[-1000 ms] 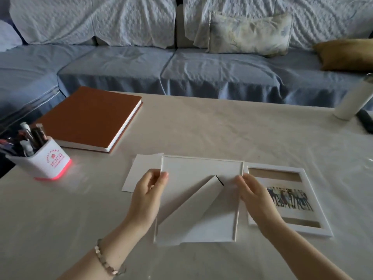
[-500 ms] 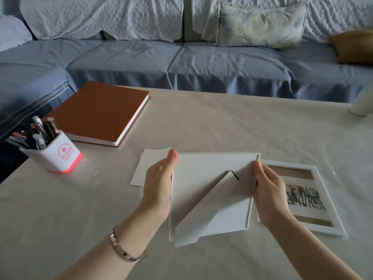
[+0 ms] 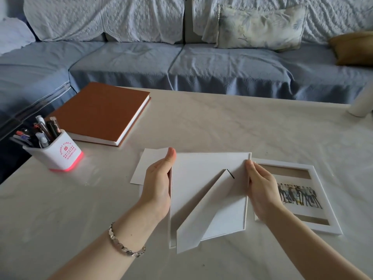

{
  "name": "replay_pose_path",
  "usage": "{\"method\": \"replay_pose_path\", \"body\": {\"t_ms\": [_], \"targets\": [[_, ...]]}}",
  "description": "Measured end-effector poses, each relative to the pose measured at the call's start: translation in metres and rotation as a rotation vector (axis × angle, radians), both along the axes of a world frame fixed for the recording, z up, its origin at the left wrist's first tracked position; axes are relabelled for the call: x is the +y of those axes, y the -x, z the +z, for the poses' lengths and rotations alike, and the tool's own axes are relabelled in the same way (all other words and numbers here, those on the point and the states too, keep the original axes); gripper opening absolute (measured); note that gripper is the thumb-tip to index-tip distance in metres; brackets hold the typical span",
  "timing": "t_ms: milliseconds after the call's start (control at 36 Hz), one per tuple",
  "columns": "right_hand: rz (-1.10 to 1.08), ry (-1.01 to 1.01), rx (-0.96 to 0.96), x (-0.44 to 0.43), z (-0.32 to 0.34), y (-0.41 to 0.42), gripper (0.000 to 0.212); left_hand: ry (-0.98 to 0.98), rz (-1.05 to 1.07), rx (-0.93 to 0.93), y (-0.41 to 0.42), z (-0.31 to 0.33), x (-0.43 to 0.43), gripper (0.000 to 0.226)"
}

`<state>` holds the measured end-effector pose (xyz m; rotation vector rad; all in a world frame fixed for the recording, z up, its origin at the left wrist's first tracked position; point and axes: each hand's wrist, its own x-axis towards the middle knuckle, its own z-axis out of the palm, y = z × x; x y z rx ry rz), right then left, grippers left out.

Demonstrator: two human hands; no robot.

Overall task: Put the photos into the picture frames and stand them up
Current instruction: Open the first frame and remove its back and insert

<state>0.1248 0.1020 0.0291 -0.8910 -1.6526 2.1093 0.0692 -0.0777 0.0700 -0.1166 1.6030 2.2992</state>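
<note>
Squarely between left hand (image 3: 159,184), right hand (image 3: 262,190) — frame (image 3: 201,178)

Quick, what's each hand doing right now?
Left hand: grips the face-down frame at its left edge.
Right hand: grips the same frame's right edge.

white cylinder (image 3: 360,102) — cut off by right edge, top unseen | mustard cushion (image 3: 353,48) cut by same edge | pen holder (image 3: 58,156) red print too small to read | left hand (image 3: 158,182) fingers hidden behind picture frame (image 3: 201,178) | photo (image 3: 298,196) figures blurred | second frame (image 3: 323,199) — left side behind right hand (image 3: 262,195)
</note>
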Motion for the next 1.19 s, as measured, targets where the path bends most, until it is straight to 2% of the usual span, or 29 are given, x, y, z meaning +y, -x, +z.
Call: {"method": "replay_pose_path", "body": {"t_ms": [56, 83, 139, 222, 306, 333, 389, 444, 611, 806, 861, 917, 972, 1056, 1139, 1194], "targets": [[-0.011, -0.217, -0.065, 0.0, 0.005, 0.004, 0.025, -0.015, 0.01, -0.014, -0.002, 0.005, 0.002, 0.067], [-0.023, -0.373, -0.112, -0.002, 0.008, 0.005, 0.018, -0.018, 0.017, -0.019, -0.001, 0.005, 0.002, 0.063], [-0.017, -0.593, -0.114, -0.013, 0.022, 0.004, 0.028, -0.008, 0.008, 0.0, -0.001, 0.008, 0.002, 0.07], [0.117, -0.72, 0.012, -0.041, 0.047, -0.006, 0.035, -0.02, -0.01, 0.048, -0.004, 0.015, 0.005, 0.069], [0.266, -0.808, 0.051, -0.065, 0.061, -0.014, 0.046, 0.022, -0.029, 0.096, -0.009, 0.018, 0.01, 0.075], [0.293, -0.823, 0.057, -0.069, 0.063, -0.014, 0.05, 0.038, -0.047, 0.122, -0.011, 0.02, 0.011, 0.065], [0.325, -0.806, 0.063, -0.073, 0.066, -0.015, 0.055, 0.082, -0.077, 0.155, -0.012, 0.023, 0.012, 0.042], [0.33, -0.768, 0.062, -0.074, 0.067, -0.015, 0.056, 0.097, -0.104, 0.165, -0.012, 0.025, 0.009, 0.035], [0.347, -0.792, 0.08, -0.071, 0.064, -0.018, 0.056, 0.079, -0.132, 0.166, -0.013, 0.028, 0.003, 0.046], [0.346, -0.707, 0.132, -0.064, 0.064, -0.016, 0.05, 0.062, -0.193, 0.124, -0.007, 0.025, 0.009, 0.056], [0.347, -0.671, 0.141, -0.061, 0.066, -0.016, 0.046, 0.061, -0.214, 0.11, -0.006, 0.025, 0.013, 0.049], [0.335, -0.661, 0.135, -0.058, 0.067, -0.017, 0.05, 0.079, -0.208, 0.104, -0.006, 0.024, 0.016, 0.043], [0.322, -0.659, 0.126, -0.055, 0.067, -0.018, 0.064, 0.105, -0.204, 0.112, -0.006, 0.023, 0.016, 0.041], [0.314, -0.63, 0.082, -0.053, 0.07, -0.02, 0.075, 0.1, -0.2, 0.09, -0.007, 0.024, 0.017, 0.054], [0.306, -0.626, 0.033, -0.052, 0.071, -0.02, 0.078, 0.07, -0.195, -0.002, -0.009, 0.028, 0.018, 0.057], [0.326, -0.605, 0.006, -0.051, 0.068, -0.019, 0.069, 0.059, -0.23, -0.081, -0.008, 0.029, 0.018, 0.061]]}}
